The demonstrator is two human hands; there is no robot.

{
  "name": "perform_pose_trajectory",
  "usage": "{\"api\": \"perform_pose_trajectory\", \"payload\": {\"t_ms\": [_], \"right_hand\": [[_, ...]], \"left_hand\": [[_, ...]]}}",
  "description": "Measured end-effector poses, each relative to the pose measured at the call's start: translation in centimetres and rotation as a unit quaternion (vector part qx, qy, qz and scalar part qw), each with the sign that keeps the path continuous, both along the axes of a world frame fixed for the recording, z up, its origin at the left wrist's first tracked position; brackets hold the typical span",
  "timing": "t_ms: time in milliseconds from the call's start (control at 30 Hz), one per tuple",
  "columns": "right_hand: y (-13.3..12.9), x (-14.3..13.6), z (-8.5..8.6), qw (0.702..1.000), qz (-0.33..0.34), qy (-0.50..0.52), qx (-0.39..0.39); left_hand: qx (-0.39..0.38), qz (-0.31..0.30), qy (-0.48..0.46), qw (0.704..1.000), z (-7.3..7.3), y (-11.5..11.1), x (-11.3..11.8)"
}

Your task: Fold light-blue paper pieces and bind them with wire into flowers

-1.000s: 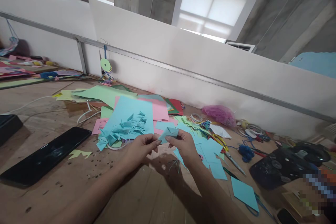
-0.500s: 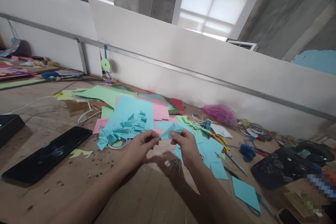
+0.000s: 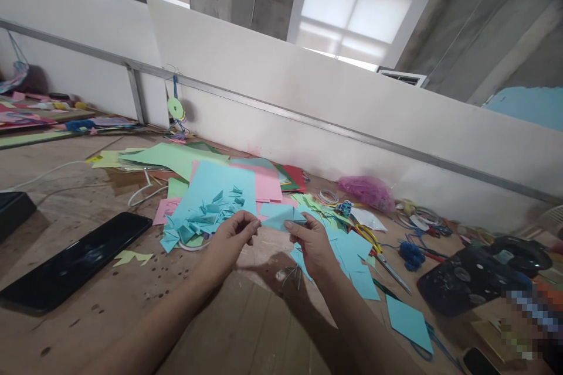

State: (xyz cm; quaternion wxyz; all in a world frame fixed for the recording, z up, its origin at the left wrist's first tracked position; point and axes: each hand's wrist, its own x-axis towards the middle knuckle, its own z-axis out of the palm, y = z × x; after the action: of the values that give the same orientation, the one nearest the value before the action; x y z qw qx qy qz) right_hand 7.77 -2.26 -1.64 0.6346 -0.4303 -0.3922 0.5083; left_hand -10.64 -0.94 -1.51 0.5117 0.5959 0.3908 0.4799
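Observation:
A folded light blue paper (image 3: 281, 217) is pinched between the thumb and fingers of my right hand (image 3: 311, 241). My left hand (image 3: 236, 235) is closed in a pinch at the left tip of that paper; what lies between its fingertips is too small to make out. Just left of my left hand, a pile of small folded blue paper pieces (image 3: 211, 214) rests on a large blue sheet (image 3: 220, 176). Loose blue paper squares (image 3: 352, 249) spread out beside my right hand.
A black phone (image 3: 79, 261) lies at the left. Scissors (image 3: 391, 266), a blue yarn ball (image 3: 412, 255) and a dark device (image 3: 461, 278) are at the right. Behind are green sheets (image 3: 171, 155), pink sheets (image 3: 268, 181) and a pink bag (image 3: 367, 192) along a white partition (image 3: 285, 129).
My left hand has shifted slightly left, and its fingertips have drawn a little away from the middle of the folded paper. My right hand keeps its pinch.

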Motion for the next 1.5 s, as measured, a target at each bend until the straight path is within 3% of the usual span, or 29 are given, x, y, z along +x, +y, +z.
{"api": "perform_pose_trajectory", "payload": {"t_ms": [200, 400, 600, 767, 933, 1067, 1500], "right_hand": [[-0.8, -1.5, 0.1, 1.0, -0.015, 0.011, -0.01], [-1.7, -2.8, 0.1, 0.996, 0.054, -0.058, -0.034], [-1.8, -3.0, 0.0, 0.992, 0.073, -0.096, -0.042], [-1.6, -2.1, 0.8, 0.974, 0.151, -0.169, -0.02], [-1.3, -0.3, 1.7, 0.961, 0.076, -0.252, 0.084], [-1.2, 0.1, 1.6, 0.925, 0.089, -0.334, 0.157], [-1.3, -0.2, 1.4, 0.907, 0.08, -0.374, 0.176]], "left_hand": [[-0.044, -0.063, 0.007, 0.997, 0.6, -1.0, 0.5], [-0.075, -0.02, -0.003, 0.997, 0.2, -0.7, 0.5], [-0.085, -0.06, -0.054, 0.993, -0.1, -0.7, 0.6], [-0.096, -0.039, -0.086, 0.991, 0.1, -0.5, 0.4], [-0.139, -0.059, -0.128, 0.98, 0.1, -0.1, 0.0], [-0.136, -0.079, -0.106, 0.982, -0.4, 0.0, -0.1], [-0.147, -0.096, -0.117, 0.978, -0.1, -0.3, 0.3]]}}
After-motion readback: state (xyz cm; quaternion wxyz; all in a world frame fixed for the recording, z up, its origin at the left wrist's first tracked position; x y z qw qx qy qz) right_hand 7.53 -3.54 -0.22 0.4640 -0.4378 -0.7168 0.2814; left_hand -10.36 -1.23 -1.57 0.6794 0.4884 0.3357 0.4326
